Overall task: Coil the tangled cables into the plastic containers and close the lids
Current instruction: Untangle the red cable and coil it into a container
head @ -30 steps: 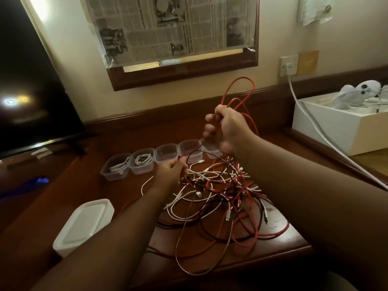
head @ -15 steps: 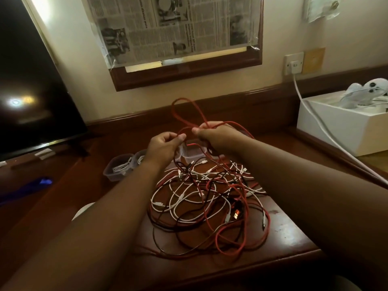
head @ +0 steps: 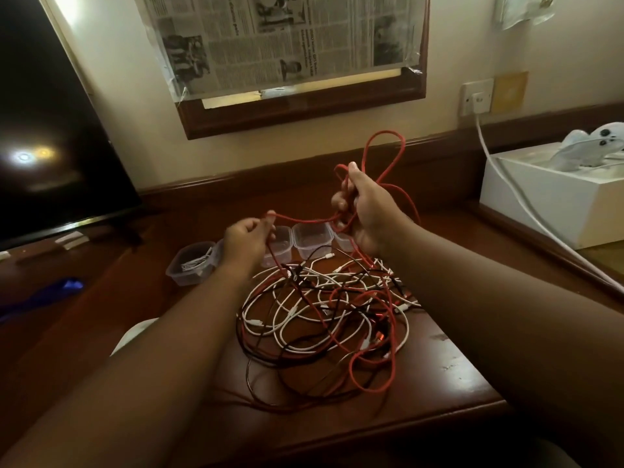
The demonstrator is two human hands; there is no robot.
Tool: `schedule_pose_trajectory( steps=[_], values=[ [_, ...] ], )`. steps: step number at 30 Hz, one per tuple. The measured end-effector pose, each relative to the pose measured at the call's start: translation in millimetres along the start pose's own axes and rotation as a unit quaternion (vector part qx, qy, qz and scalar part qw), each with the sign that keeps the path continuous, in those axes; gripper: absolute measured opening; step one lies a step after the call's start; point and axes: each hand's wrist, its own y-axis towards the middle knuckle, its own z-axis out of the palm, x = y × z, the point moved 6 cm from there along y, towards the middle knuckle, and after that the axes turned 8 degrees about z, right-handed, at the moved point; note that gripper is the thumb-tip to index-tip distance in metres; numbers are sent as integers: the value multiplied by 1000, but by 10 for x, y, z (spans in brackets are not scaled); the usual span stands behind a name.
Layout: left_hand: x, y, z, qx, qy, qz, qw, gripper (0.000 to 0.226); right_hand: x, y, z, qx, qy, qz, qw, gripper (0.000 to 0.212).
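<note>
A tangle of red, white and black cables (head: pixel 331 312) lies on the wooden table (head: pixel 449 376). My right hand (head: pixel 363 211) grips several loops of a red cable (head: pixel 388 157), raised above the pile. My left hand (head: pixel 248 239) pinches the same red cable lower and to the left; a stretch of it runs between the hands. Behind the hands stands a row of small clear plastic containers (head: pixel 310 239). The leftmost container (head: pixel 192 263) holds a coiled white cable. A white lid (head: pixel 135 332) shows under my left forearm.
A dark TV screen (head: pixel 50 130) stands at the left. A white box (head: pixel 553 201) with a white object on top sits at the right, and a white cord (head: pixel 516 204) runs from a wall socket (head: pixel 476 97) across it. A framed newspaper hangs on the wall.
My right hand has risen and moved right with the red loops. My left hand has dropped and moved away from it, drawing a length of red cable out between them.
</note>
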Motion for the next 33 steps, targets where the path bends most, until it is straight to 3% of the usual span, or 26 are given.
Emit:
schedule_pose_trajectory(
  steps=[3,6,9,11,14,16,18,20,22,25,28,31,33],
  values=[
    [-212,165,-140,-58,-19,32,998,26,-15,18,5,-15,-203,-22,979,46],
    [-382,256,-178,-51,-43,46,997,24,-17,10,73,-35,-443,-48,894,41],
    [-485,240,-89,-26,-46,51,997,23,2,-39,189,-21,-544,-71,836,32],
    [-580,203,-1,0,-31,75,997,18,-31,-58,258,2,-563,-62,824,35],
    [-723,171,10,10,-18,116,993,8,-93,-41,280,3,-567,-32,823,24],
    [-761,182,-68,-12,4,144,989,9,-76,-19,248,-14,-538,-33,842,18],
    [-724,186,-145,-22,69,174,982,10,-28,-8,150,-47,-422,-22,905,20],
    [-577,187,-191,-9,102,169,980,13,3,-16,31,-66,-232,7,971,20],
    [-349,176,-192,31,118,125,985,13,39,-8,-65,-78,-88,20,993,19],
    [-12,120,-153,98,119,38,987,16,69,23,-172,-110,23,23,993,16],
    [48,92,-195,52,88,8,995,30,8,19,-190,-113,37,28,993,15],
    [-191,127,-289,-58,56,26,996,31,-135,3,-131,-97,-56,60,992,17],
    [-438,141,-295,-89,9,48,995,30,-236,-22,-33,-75,-114,81,987,16]
  ],
)
